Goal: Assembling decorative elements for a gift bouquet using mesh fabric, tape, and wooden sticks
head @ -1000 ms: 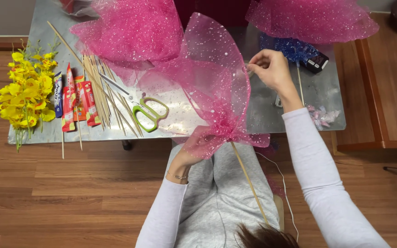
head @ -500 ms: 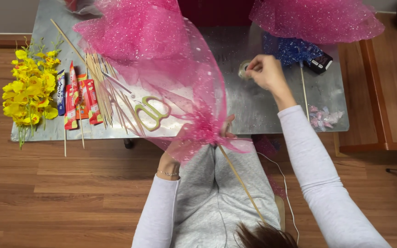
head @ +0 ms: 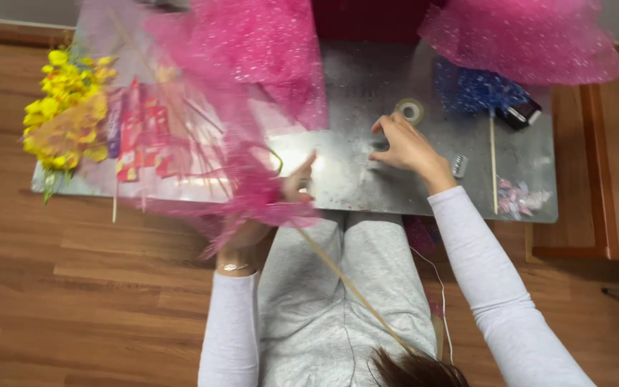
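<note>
My left hand (head: pixel 289 192) grips the gathered base of a pink glittery tulle wrap (head: pixel 209 165) mounted on a thin wooden stick (head: pixel 352 287) that slants down over my lap. The tulle is blurred with motion and fans out to the left over the table. My right hand (head: pixel 402 147) hovers above the grey table (head: pixel 352 179) with fingers spread, holding nothing. A small roll of clear tape (head: pixel 411 110) lies just beyond its fingertips.
Yellow artificial flowers (head: pixel 66 115) and red snack packets (head: pixel 134 136) lie at the table's left. More pink tulle bunches (head: pixel 524 36) and a blue tulle piece on a stick (head: pixel 478 89) sit at the back right. A wooden side table (head: pixel 610 179) stands to the right.
The pink tulle has swung leftward and lower, now blurring over the packets and sticks. My right hand let go of the tulle and dropped to the table near the tape roll.
</note>
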